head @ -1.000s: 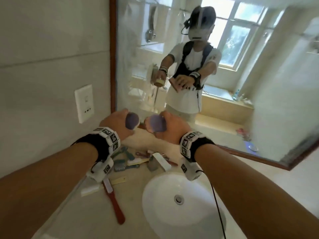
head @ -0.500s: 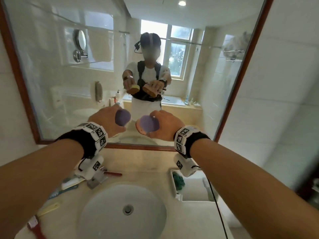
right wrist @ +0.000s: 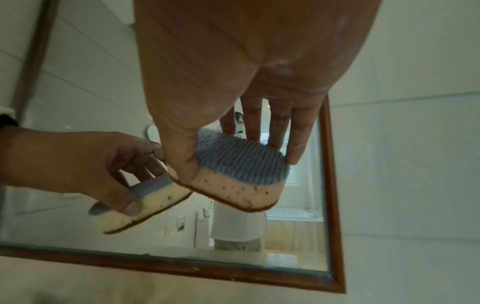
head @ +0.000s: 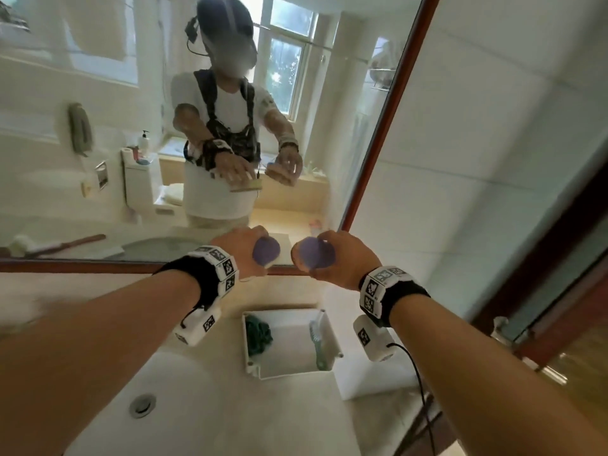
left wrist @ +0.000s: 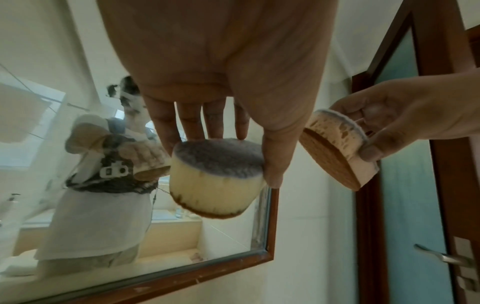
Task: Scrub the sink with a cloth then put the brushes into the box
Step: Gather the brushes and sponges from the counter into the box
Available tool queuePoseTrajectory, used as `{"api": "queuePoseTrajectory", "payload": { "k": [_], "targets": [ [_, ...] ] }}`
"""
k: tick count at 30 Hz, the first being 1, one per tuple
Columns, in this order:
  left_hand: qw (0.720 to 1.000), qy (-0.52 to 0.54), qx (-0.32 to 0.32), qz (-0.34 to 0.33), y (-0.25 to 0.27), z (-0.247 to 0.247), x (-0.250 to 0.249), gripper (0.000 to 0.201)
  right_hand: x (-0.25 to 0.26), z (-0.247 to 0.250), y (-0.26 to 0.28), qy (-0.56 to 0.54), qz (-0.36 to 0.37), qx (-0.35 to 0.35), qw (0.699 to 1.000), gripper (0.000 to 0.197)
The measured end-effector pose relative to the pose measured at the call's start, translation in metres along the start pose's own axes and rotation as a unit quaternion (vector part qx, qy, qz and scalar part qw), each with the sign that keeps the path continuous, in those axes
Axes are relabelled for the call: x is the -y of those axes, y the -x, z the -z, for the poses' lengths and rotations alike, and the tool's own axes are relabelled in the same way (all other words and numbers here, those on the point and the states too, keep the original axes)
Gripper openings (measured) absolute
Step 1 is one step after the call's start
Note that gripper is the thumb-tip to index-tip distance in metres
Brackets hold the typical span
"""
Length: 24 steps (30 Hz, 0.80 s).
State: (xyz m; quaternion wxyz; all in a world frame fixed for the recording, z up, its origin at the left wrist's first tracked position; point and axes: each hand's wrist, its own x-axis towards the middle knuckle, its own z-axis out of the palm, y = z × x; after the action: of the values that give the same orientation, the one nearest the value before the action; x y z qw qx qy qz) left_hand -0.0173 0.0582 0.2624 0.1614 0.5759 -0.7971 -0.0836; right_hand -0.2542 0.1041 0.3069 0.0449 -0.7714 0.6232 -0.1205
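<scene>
- Left hand (head: 241,248): a yellow scrub brush (left wrist: 217,178) with grey-purple bristles is pinched between thumb and fingers, above the tabletop (head: 115,291).
- Right hand (head: 342,258): a pink scrub brush (right wrist: 233,176) is gripped the same way, just beside the yellow one.
- Box (head: 332,334): it is seen open below the hands, right of the sink (head: 197,406), with a green cloth (head: 258,335) and a long-handled brush (head: 317,343) inside.
</scene>
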Motion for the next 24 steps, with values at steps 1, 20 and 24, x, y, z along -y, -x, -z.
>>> {"api": "queuePoseTrajectory", "payload": {
  "k": [1,20,24],
  "targets": [
    [1.000,0.004,0.011,-0.006,-0.014,-0.011,-0.004,0.073,-0.011,-0.002,-0.004,0.005,-0.013,0.007,1.000,0.074],
    [0.978,0.063,0.157,0.122,-0.101,-0.183,0.005,0.092,-0.141,-0.134,-0.114,0.001,-0.063,0.175,0.982,0.067],
    [0.967,0.034,0.194,0.162,-0.095,-0.216,-0.001,0.074,-0.162,-0.175,-0.132,-0.013,-0.044,0.242,0.969,0.071]
  ]
}}
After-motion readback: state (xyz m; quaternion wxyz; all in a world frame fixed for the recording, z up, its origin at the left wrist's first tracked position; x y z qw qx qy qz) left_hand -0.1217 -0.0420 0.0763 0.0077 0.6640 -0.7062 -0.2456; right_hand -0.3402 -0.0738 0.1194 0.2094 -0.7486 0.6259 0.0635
